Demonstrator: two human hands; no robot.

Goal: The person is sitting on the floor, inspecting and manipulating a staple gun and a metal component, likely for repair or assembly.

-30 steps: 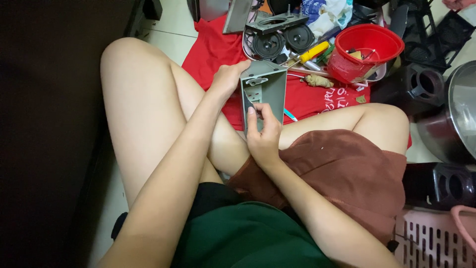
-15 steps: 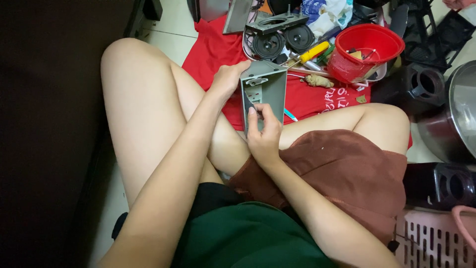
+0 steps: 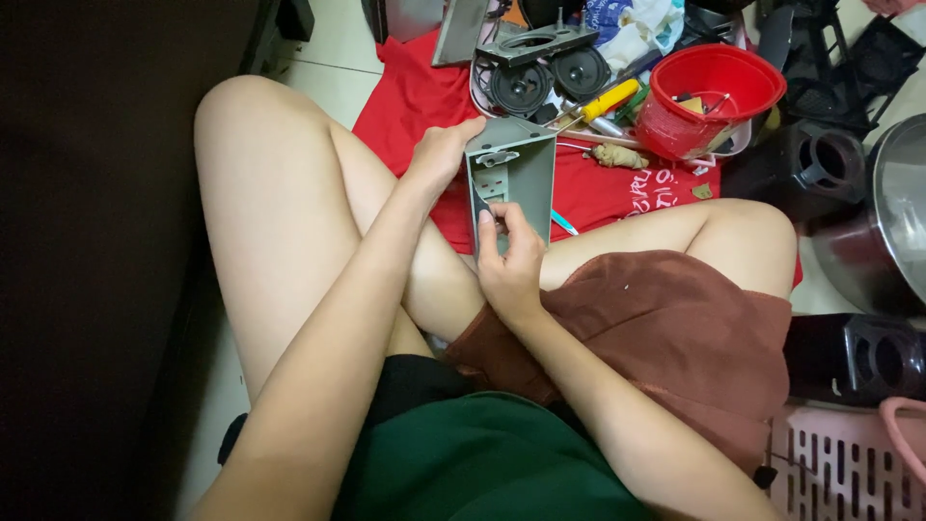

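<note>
**Both hands on a grey housing over the red cloth**

Right now the person is sitting on the floor with legs crossed, holding a grey plastic housing [image 3: 511, 178] upright between the knees, above a red cloth [image 3: 415, 106]. The left hand [image 3: 439, 154] is gripping the housing's upper left edge, fingers wrapped around its side. The right hand [image 3: 509, 262] is pressing against the lower front of the housing, thumb and fingertips pinched at a small dark part there; what exactly it is pinching is too small to tell. Just beyond the housing, a yellow-handled screwdriver [image 3: 603, 101] is lying beside two round black speakers [image 3: 550, 82]. A red bowl [image 3: 709, 96] holding small bits is sitting to the right of them. A pink slotted basket [image 3: 849, 463] is showing at the lower right.
</note>
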